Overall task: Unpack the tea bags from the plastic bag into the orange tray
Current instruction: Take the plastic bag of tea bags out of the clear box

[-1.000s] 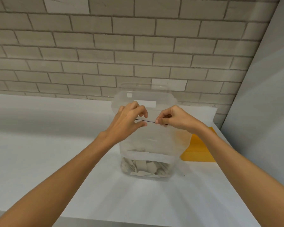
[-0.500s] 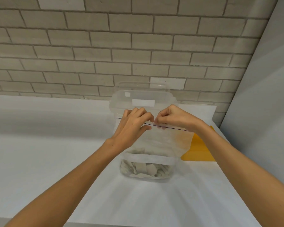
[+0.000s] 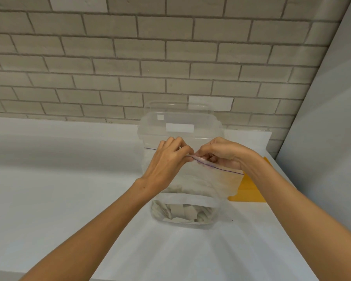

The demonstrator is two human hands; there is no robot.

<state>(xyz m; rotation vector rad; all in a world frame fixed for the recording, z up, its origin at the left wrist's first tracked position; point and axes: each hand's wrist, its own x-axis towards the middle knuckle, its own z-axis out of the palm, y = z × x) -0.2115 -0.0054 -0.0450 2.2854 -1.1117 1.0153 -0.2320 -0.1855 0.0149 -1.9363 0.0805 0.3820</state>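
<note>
The left hand [image 3: 166,161] and the right hand [image 3: 223,155] meet at the centre of the frame. Both have curled fingers pinching the top edge of the plastic bag [image 3: 207,183], fingertips just beside each other. They hold the zip strip [image 3: 227,170], whose purple line runs down to the right from the pinch. Whether the strip has parted under the fingers cannot be told.

The step in hand looks like opening the seal. To do it well, each hand should hold one lip only, front and back, and pull them apart gently. The opening can then be worked along the purple line toward the bag's right corner. The bag should stay upright so the load does not spill.

The tea bags [image 3: 182,212] lie heaped in the bottom of the bag, which stands on the white table [image 3: 69,199]. The orange tray [image 3: 249,191] shows right of centre, partly hidden by the bag and the right forearm. A clear tub [image 3: 180,122] stands behind the bag, against the brick wall [image 3: 130,57].
</note>
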